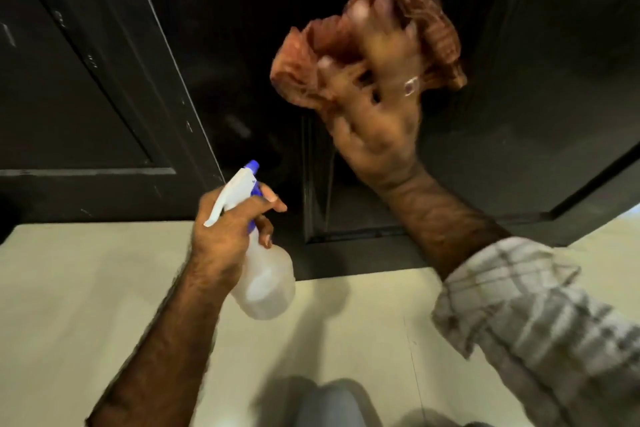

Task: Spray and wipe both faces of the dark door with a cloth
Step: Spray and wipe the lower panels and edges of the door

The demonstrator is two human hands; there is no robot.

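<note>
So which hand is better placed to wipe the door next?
Right. The right hand already presses the reddish-brown cloth against the dark door; the left hand grips the spray bottle, held away.
</note>
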